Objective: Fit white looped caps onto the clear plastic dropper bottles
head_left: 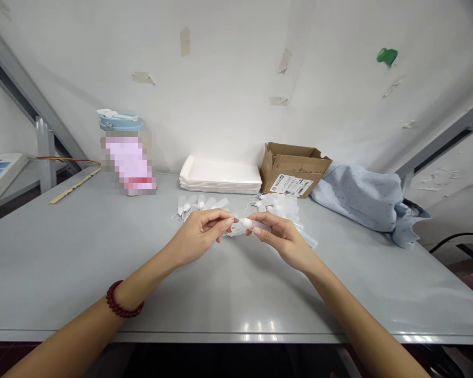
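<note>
My left hand [199, 233] and my right hand [279, 236] meet above the middle of the grey table [63, 252]. My right hand pinches a small clear plastic tube [260, 226] near its white end. The fingertips of my left hand close on that same end, on what may be its cap. A dark red bead bracelet [120, 302] sits on my left wrist. Several more clear tubes lie in two loose piles just behind the hands, one pile [197, 206] at the left and another [279, 206] at the right.
Against the wall stand a stack of white sheets [220, 176], an open cardboard box [294, 168], a crumpled pale blue cloth [362, 197] and a blurred pink container with a blue lid [128, 157]. A wooden stick [74, 186] lies at the far left.
</note>
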Demonstrator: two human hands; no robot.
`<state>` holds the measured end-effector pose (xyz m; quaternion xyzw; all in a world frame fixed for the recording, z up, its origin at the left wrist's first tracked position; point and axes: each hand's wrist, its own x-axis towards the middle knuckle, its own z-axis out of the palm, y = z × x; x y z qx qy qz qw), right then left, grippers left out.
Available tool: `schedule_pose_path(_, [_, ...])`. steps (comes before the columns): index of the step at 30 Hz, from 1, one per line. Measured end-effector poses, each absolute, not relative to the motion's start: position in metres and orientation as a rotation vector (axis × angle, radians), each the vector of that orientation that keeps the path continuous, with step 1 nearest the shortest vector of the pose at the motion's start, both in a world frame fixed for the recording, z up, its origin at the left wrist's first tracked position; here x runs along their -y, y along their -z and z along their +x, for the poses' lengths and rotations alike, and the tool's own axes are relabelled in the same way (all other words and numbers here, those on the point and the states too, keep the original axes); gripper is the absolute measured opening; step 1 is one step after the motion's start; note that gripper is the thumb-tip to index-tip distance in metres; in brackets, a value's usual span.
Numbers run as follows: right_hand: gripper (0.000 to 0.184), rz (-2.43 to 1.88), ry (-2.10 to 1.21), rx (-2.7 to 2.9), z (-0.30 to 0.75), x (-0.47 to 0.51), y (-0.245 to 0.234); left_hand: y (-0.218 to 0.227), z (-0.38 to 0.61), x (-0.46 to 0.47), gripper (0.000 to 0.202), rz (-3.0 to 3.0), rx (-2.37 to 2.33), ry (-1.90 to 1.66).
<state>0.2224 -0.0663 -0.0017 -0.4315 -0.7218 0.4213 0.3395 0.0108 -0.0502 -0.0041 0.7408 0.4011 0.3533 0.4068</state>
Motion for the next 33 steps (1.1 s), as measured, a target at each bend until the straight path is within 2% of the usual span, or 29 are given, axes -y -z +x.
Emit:
schedule_pose_path(18, [0.027, -1.155, -1.081, 1.995, 0.227, 0.064, 0.003, 0.016, 0.014, 0.054, 0.023, 2.258, -1.019, -0.932])
schedule_pose_path(33, [0.024, -1.121, -0.786, 2.047, 0.228, 0.059, 0.008, 0.014, 0.015, 0.054, 0.014, 2.154, -1.095, -1.031])
